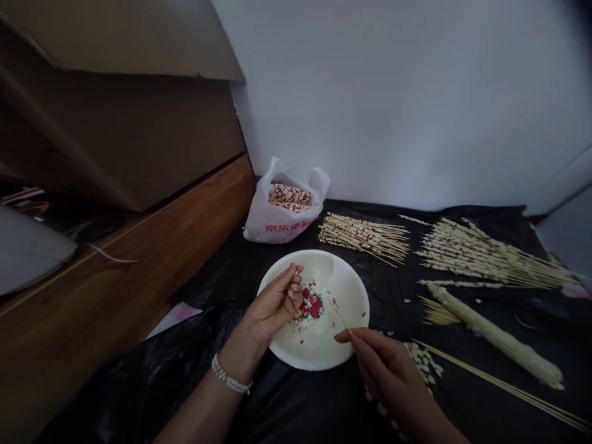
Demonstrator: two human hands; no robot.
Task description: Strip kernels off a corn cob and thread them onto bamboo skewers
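Note:
A white bowl (356, 290) with a red and green print on its bottom holds loose white and dark red corn kernels (303, 331). Over its left side my left hand (280, 302) is closed, thumb and fingertips pinched around what looks like a small pale corn kernel. My right hand (393, 370), at the bowl's lower right rim, pinches the bare end of a thin wooden skewer (345, 322). The skewer points up and left over the bowl, with a few kernels along its far part. More loose kernels (423, 364) lie beside my right hand, partly hidden by it.
A white plastic bag (263, 216) of speckled corn cobs (291, 196) stands behind the bowl. Two piles of kernel-strung skewers (361, 234) (472, 250) lie to the right. Nearer are a pale stripped cob (499, 339) and bare skewers (504, 385). Black plastic sheeting (217, 277) covers the surface.

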